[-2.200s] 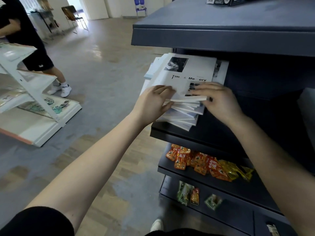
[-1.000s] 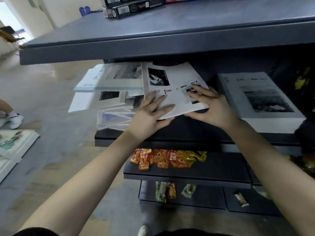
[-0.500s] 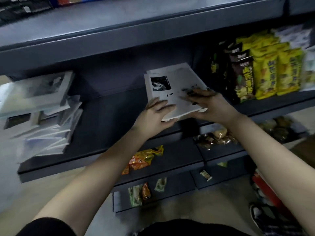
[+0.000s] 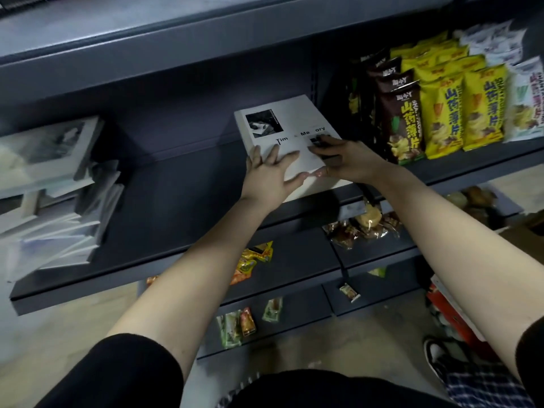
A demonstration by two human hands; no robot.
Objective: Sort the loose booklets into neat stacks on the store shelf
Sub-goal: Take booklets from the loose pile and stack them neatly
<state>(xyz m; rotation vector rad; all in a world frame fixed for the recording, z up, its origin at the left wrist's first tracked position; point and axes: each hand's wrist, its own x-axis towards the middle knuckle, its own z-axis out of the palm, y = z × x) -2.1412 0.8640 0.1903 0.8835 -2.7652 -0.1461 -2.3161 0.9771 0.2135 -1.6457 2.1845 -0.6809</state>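
A white booklet [image 4: 290,125] titled "Time & Memory" lies on top of a neat white stack on the dark shelf [image 4: 182,184], toward its right end. My left hand [image 4: 272,176] lies flat on the booklet's near left corner. My right hand [image 4: 341,160] presses on its near right part, fingers over the cover print. Far left on the same shelf sits a loose, fanned pile of booklets [image 4: 56,201], with a few more [image 4: 44,145] lying on top of it.
Yellow and brown snack bags [image 4: 441,104] stand right of the stack. The lower shelves hold orange packets [image 4: 253,260], wrapped snacks [image 4: 365,225] and small green sachets [image 4: 235,325]. An upper shelf [image 4: 206,28] overhangs. A shoe [image 4: 441,357] is at the bottom right.
I have carried the booklet from the loose pile at the left to the right end of the shelf and set it on the neat stack. Both hands stayed on it.
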